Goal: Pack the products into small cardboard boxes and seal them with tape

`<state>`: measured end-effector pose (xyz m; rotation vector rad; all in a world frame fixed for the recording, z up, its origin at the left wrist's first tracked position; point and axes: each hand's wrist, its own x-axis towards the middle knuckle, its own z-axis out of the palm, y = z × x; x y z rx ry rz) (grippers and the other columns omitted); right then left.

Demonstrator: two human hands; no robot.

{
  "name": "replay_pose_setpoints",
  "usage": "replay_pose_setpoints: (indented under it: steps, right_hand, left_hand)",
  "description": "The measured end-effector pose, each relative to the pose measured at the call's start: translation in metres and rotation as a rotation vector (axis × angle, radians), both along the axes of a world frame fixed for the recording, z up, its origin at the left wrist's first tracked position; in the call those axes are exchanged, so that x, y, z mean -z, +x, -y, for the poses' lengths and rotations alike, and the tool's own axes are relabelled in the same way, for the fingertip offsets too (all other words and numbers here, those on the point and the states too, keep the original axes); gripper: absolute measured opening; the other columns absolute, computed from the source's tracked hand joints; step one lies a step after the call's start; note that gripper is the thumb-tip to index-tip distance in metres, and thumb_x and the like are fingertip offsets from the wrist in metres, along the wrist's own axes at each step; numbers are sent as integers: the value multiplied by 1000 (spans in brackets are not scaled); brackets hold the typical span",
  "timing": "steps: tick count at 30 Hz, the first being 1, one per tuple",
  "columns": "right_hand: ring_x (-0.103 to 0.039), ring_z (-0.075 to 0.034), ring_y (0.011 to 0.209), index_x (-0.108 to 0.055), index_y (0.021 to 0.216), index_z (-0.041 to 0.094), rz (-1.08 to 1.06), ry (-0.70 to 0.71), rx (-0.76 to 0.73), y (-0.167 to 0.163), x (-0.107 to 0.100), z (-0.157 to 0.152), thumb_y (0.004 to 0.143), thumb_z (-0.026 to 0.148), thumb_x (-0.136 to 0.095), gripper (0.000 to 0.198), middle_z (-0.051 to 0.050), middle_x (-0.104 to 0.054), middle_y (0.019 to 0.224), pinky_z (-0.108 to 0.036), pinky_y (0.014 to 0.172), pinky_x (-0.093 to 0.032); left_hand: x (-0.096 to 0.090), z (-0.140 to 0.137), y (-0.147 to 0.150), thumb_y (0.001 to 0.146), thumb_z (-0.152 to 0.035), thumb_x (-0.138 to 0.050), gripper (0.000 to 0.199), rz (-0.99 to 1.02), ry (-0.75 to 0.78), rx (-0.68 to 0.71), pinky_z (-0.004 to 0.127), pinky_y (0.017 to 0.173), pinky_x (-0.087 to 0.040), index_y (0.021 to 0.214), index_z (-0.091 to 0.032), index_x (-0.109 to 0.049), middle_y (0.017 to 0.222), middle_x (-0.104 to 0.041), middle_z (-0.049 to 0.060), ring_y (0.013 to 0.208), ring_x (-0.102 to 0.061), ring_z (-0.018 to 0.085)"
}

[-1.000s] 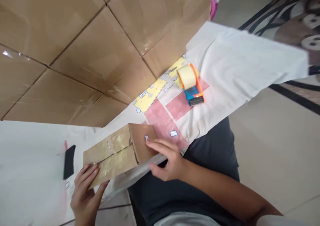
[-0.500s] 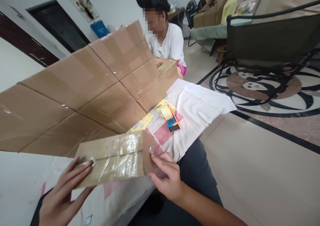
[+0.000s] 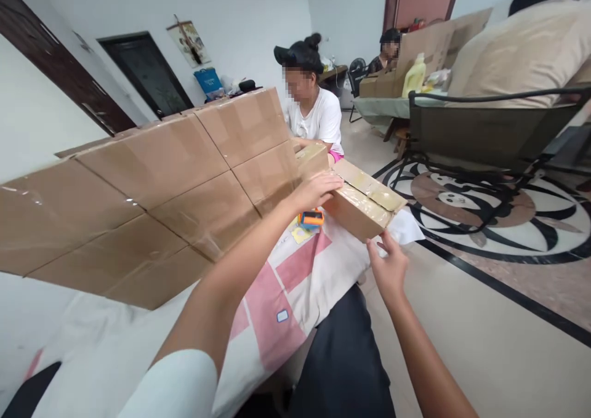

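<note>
A taped cardboard box (image 3: pixel 355 209) is out at arm's length, at the far right end of the cloth-covered surface (image 3: pixel 295 282). My left hand (image 3: pixel 318 189) grips its left end, with the fingers over the top edge. At the near right corner, my right hand (image 3: pixel 390 261) holds the box between thumb and fingers. Clear shiny tape runs across the box's top. Just below my left wrist lies an orange and blue tape dispenser (image 3: pixel 311 219), partly covered by my forearm and the box.
Stacked cardboard boxes (image 3: pixel 180 153) form a wall on the left. Behind them sits a person in a white shirt (image 3: pixel 318 119), with another box (image 3: pixel 314 159) in front. To the right are a folding chair (image 3: pixel 466 132) with a person in it and a table (image 3: pixel 373 107) with a yellow bottle (image 3: pixel 414 76).
Both my hands have carried the box from close in front of me away and to the right, turning it. The view has shifted, and the seated person at right has come into sight.
</note>
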<state>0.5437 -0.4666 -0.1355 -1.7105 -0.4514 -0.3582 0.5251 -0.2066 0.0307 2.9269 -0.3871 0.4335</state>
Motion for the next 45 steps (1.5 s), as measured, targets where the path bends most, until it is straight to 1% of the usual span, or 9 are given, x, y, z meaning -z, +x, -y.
replay_pose_setpoints:
  steps: [6,15,20,26,29,34,39,42,45]
  right_hand:
    - [-71,-26,86,-62,141,17,55,-84,-78,31,7,-29,88,43,-62,59,-17,-70,124,-48,85,-60]
    - [-62,-34,114,-55,146,13,119,-289,-189,44,1,-78,87,41,-57,65,-20,-68,125,-51,99,-51]
    - [-59,-37,116,-54,144,12,61,-325,-173,61,-5,-83,87,47,-57,67,-20,-67,124,-52,100,-48]
    - [-17,-44,152,4,161,7,241,-314,-269,118,-33,-99,66,76,-71,139,-28,-14,165,-62,119,-22]
    - [-27,-40,148,2,162,8,223,-338,-391,134,-44,-104,64,74,-73,140,-29,-26,156,-55,117,-29]
    - [-33,-38,143,-22,160,15,224,-302,-265,128,-45,-113,67,64,-75,117,-24,-30,149,-52,116,-32]
    - [-30,-50,141,-27,155,12,147,-391,-145,107,-60,-138,59,70,-79,124,-31,-25,151,-67,112,-27]
    - [-16,-57,146,-19,159,15,276,-381,-19,61,-84,-153,65,75,-73,125,-32,-13,161,-79,107,-20]
    - [-26,-49,147,-29,156,15,607,-288,-190,-25,-107,-178,79,65,-68,99,-28,-25,160,-71,113,-25]
  left_hand:
    - [16,-22,34,83,-17,-66,45,-101,-30,-129,44,122,-37,127,-24,-68,145,-62,7,144,-46,23]
    - [79,9,-21,84,-57,-66,100,-60,-93,-655,77,114,-27,162,-20,-16,172,-5,18,156,-11,44]
    - [104,18,-55,86,-59,-63,78,-28,16,-649,67,123,-20,152,-25,-42,168,-28,12,156,-20,37]
    - [101,25,-62,91,-57,-57,65,53,17,-586,61,126,-17,146,-24,-51,167,-32,9,156,-24,31]
    - [95,31,-88,93,-56,-55,60,97,-2,-559,64,126,-12,144,-24,-52,165,-35,9,156,-24,31]
    - [99,30,-195,95,-47,-56,46,210,-22,-597,63,124,-18,136,-27,-58,156,-50,9,150,-37,32]
    - [114,18,-358,93,-29,-56,14,308,45,-843,58,115,-33,88,-33,-69,128,-72,0,127,-61,28]
    - [122,12,-459,91,-30,-56,13,392,94,-1059,57,106,-39,84,-33,-67,120,-75,0,114,-68,29]
    - [127,6,-540,91,-38,-52,18,460,6,-1325,54,101,-41,86,-32,-68,116,-76,2,110,-69,31]
